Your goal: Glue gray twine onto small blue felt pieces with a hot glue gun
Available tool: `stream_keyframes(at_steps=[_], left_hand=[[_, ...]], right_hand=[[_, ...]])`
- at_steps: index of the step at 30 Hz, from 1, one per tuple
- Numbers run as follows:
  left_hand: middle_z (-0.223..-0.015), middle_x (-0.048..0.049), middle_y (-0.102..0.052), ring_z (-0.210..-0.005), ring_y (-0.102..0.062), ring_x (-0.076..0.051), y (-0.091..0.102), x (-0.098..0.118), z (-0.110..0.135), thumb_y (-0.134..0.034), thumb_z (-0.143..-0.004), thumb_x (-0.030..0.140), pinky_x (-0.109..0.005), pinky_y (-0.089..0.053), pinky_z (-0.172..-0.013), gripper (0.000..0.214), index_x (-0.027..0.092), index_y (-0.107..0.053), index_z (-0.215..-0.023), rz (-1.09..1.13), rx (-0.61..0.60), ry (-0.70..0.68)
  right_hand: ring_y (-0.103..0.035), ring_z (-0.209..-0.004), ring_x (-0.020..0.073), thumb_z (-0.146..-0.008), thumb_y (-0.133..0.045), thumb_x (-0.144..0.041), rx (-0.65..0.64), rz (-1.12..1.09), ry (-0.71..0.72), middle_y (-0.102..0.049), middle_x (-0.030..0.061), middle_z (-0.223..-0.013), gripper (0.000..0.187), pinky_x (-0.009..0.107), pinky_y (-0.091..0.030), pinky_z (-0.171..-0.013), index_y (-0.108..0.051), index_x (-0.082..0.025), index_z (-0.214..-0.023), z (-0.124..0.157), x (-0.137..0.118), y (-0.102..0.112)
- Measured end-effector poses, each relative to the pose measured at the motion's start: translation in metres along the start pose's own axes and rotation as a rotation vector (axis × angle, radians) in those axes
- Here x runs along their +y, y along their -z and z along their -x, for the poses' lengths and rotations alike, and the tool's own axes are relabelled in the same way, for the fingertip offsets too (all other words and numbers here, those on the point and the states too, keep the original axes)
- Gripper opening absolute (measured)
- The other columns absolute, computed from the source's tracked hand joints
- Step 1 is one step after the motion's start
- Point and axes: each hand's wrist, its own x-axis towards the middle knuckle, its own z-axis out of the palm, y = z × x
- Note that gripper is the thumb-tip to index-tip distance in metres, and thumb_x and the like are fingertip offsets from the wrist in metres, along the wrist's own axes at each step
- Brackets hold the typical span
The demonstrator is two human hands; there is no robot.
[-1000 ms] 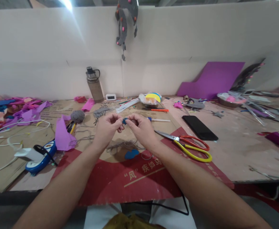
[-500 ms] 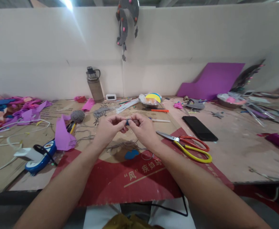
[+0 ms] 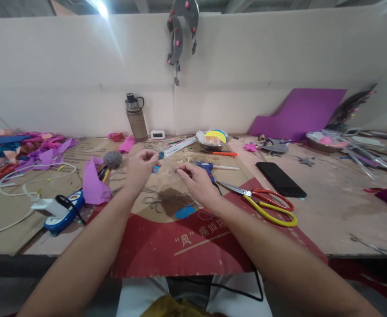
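Note:
My left hand [image 3: 142,169] is closed in a pinch, with a small dark blue piece of felt or foam [image 3: 161,155] at its fingertips. A brighter blue bit [image 3: 155,169] shows just below those fingers; I cannot tell whether it is held. Apart from it, my right hand [image 3: 196,179] has thumb and forefinger pressed together, and whatever lies between them is too small to make out. Behind that hand a blue glue gun [image 3: 206,166] is partly hidden. Loose grey yarn [image 3: 160,200] and a blue cut-out [image 3: 184,212] lie on the cardboard [image 3: 140,259] below.
To the right lie scissors with red and yellow handles [image 3: 269,202] and a black phone [image 3: 279,179]. A grey yarn ball [image 3: 113,159], purple scrap [image 3: 94,182] and blue power strip [image 3: 66,215] are on the left. A bottle [image 3: 135,119] and a bowl [image 3: 212,145] stand behind.
My hands have come apart: the left moved away to the left with the blue piece, the right stayed near the middle. The glue gun's blue body now shows. The view shifted slightly.

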Motion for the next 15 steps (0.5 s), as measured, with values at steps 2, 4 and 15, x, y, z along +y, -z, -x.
stream_keyframes(at_steps=[2,4,15], left_hand=[[-0.058,-0.0006,-0.065,-0.041,-0.052,-0.007,0.004,-0.005,-0.008,-0.067,-0.073,0.029,-0.018,-0.039,-0.041,0.015,0.014,-0.065,-0.075,0.039,0.038,0.008],[-0.059,-0.0001,-0.063,-0.044,-0.055,-0.008,0.009,-0.007,-0.015,-0.068,-0.072,0.028,-0.017,-0.038,-0.041,0.015,0.014,-0.065,-0.075,0.123,0.091,-0.010],[-0.064,-0.0003,-0.060,-0.051,-0.051,-0.004,0.060,-0.007,-0.055,-0.062,-0.080,0.016,-0.015,-0.027,-0.037,0.015,0.019,-0.053,-0.069,0.640,0.447,0.232]], right_hand=[[-0.060,-0.082,0.0168,-0.089,-0.050,-0.029,-0.036,-0.004,0.018,-0.067,0.0035,-0.084,0.018,0.030,-0.042,-0.079,-0.064,-0.018,-0.084,0.001,0.002,-0.001],[-0.060,-0.083,0.0167,-0.089,-0.050,-0.029,-0.071,-0.021,0.035,-0.068,0.0035,-0.085,0.019,0.030,-0.042,-0.079,-0.065,-0.019,-0.085,0.002,0.002,-0.003],[-0.034,-0.053,0.0075,-0.088,-0.056,-0.044,-0.327,-0.514,-0.047,-0.046,-0.0045,-0.065,0.027,0.023,-0.028,-0.050,-0.067,-0.019,-0.092,0.004,-0.014,0.008]])
